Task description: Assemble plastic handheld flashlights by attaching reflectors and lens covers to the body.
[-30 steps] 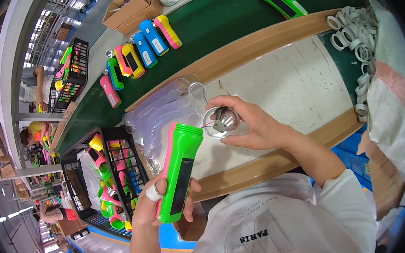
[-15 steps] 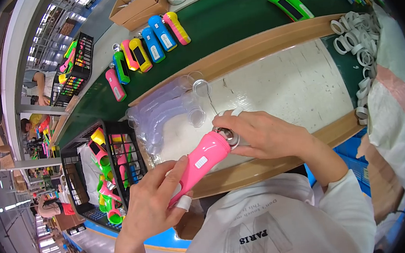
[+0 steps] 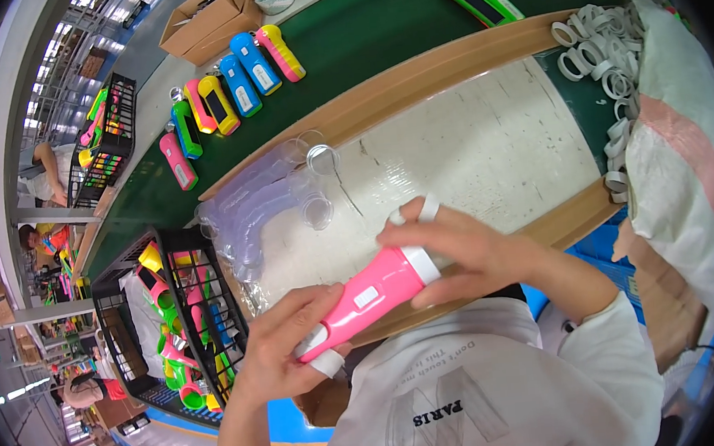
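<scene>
A pink flashlight [image 3: 369, 297] with a white switch lies tilted in front of my body. My left hand [image 3: 287, 344] is wrapped round its lower end, a white cover on one finger. At its upper right end sits a white ring [image 3: 421, 264]. Beside that ring is my right hand [image 3: 470, 251], its fingers apart and two of them wearing white covers. The thumb is close to the ring; whether it touches cannot be made out. Past the flashlight, transparent plastic lens pieces [image 3: 270, 198] lie in a heap on the pale work board [image 3: 445, 160].
Cardboard strips [image 3: 412, 72] edge the board. Loose white rings [image 3: 606, 65] are piled at right by a white sack [image 3: 679, 169]. Several coloured flashlights [image 3: 240, 84] line the green bench [image 3: 358, 44]. A black crate [image 3: 171, 282] with coloured parts stands at left.
A white ring now shows on the flashlight's end, where bare metal was visible. My right hand has loosened and spread its fingers. The whole view has shifted a little.
</scene>
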